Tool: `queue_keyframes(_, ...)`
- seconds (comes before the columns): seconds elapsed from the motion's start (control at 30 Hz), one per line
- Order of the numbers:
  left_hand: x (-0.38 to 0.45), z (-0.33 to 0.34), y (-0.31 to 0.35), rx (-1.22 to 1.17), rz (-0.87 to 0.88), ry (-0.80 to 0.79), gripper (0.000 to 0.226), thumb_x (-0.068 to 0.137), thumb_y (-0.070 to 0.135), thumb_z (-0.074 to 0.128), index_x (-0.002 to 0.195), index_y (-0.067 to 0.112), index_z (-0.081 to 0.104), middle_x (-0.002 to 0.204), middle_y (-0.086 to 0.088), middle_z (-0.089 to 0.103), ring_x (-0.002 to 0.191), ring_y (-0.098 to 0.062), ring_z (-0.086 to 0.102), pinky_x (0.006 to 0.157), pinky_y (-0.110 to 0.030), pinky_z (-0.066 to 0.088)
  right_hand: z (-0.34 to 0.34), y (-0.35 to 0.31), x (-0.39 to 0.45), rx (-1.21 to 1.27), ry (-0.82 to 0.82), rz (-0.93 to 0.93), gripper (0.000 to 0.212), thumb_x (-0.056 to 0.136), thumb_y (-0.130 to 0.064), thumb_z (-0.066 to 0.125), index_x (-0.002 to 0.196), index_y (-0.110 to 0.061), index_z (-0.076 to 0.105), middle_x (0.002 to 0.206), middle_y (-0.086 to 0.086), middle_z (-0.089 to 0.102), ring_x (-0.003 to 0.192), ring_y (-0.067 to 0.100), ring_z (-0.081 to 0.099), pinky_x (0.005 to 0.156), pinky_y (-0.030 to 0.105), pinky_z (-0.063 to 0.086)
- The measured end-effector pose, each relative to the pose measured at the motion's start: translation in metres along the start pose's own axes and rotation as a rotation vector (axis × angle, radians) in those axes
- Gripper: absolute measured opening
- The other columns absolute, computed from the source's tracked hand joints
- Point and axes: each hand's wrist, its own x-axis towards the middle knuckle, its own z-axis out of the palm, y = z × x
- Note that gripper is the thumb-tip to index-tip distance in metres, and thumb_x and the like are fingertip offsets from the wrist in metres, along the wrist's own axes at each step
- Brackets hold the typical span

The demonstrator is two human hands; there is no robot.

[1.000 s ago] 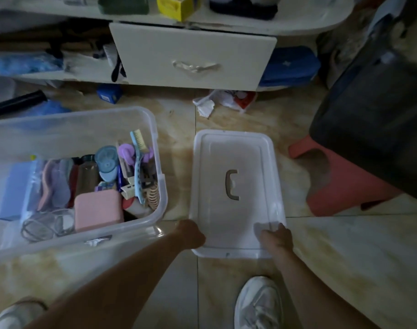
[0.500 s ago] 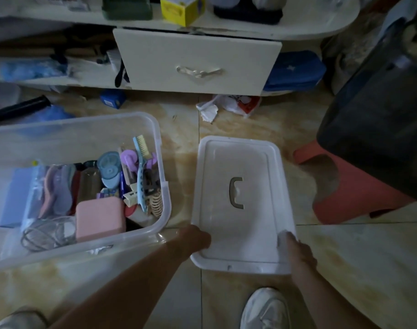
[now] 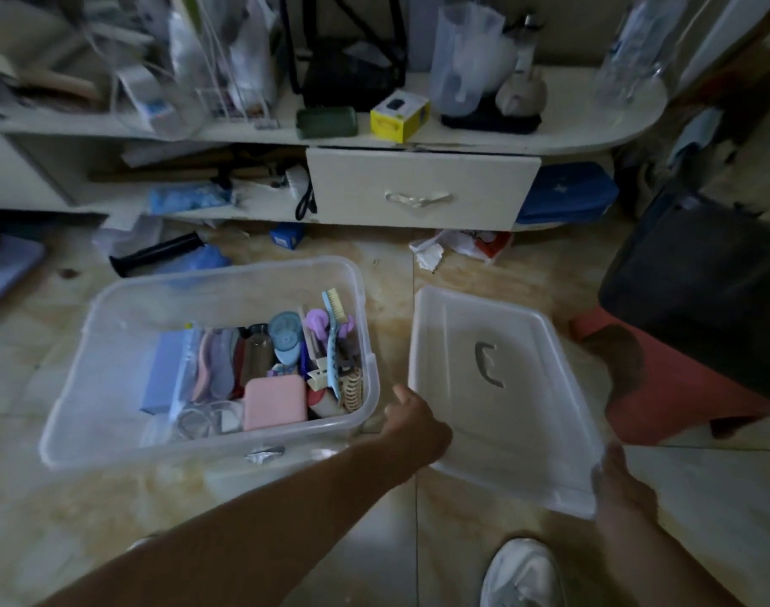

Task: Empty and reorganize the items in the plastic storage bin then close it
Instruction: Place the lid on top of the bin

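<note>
Dim room, tan tiled floor (image 3: 702,510), cluttered white shelf unit with a drawer (image 3: 422,188) along the back wall, red stool (image 3: 676,387) off to the right.

On the floor, left of centre: clear plastic bin (image 3: 111,387), open, its right half packed with small things, among them a pink case (image 3: 274,407), a blue comb (image 3: 332,335), hair clips and a small bottle. Just to the right of it: the lid (image 3: 497,387), handle side down, tilted, near edge raised off the tiles.

Left hand (image 3: 411,420) clasped on the lid's near left edge, thumb up, forearm stretched across from lower left. Right hand (image 3: 615,475) gripping the near right corner, fingers partly hidden behind the translucent rim, so exact curl hard to tell.

Probably light and thin, likely to flex and twist if held at one corner only; smooth plastic, a bit slippery. Best taken by the raised rim on two opposite sides, as here. Bin itself likely heavier on the loaded right side; better gripped under the rim at both short ends.
</note>
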Motion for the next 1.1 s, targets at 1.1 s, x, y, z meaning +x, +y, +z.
queue_keyframes(1.1,0.012,-0.333,-0.212,-0.645,-0.027,0.584,0.045,0.082,-0.003,0.052,0.123,0.014,0.055,0.091,-0.015,0.065,0.071,-0.028,0.062,0.053,-0.031,0.054,0.249,0.012,-0.434,-0.105,-1.085,-0.267,0.045,0.083,-0.052,0.070,0.079,-0.008,0.068,0.073,0.005,0.074,0.067,0.023,0.073,0.061,0.033,0.056)
